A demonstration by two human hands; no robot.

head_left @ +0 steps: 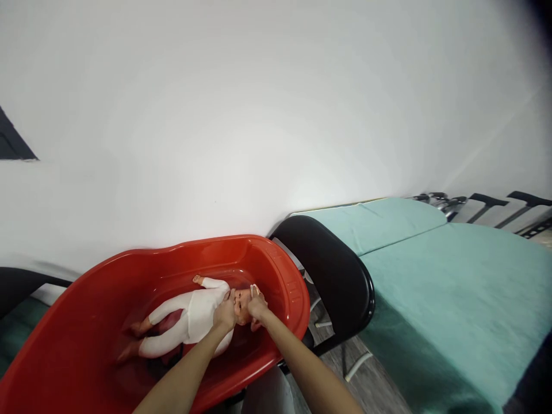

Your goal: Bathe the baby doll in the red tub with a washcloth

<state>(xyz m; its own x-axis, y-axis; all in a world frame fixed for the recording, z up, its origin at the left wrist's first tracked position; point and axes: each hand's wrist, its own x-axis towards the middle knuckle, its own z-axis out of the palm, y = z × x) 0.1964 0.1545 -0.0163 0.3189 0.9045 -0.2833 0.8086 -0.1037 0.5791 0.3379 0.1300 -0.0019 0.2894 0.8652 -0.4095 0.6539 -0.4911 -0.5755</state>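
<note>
I bend over a long, glossy red plastic tub (282, 276) with a rounded rim, set before a plain white wall (215, 115). A baby doll in a white long-sleeved top and white leggings (204, 315) lies on its back inside, head toward the right end, bare feet toward the left, with what looks like shallow water around it. One of its arms reaches out toward the far wall of the tub, and something dark, too shaded to make out, lies beneath its legs.

My left hand (225, 316) rests at the doll's neck and upper chest, fingers curled in close; I cannot tell whether they grip the clothing or only press on it. My right hand (257, 306) is at the doll's head, its fingers drawn narrow together beside a small white piece (254, 289), whose shape is mostly hidden; whether I pinch it, I cannot tell.

Just beyond the tub's right end stands a black chair with a smooth rounded backrest (330, 273). Farther right spreads a broad mint-green covered surface (466, 276) with a seam across it. Grey wood-patterned flooring (379, 382) shows below the chair.
</note>
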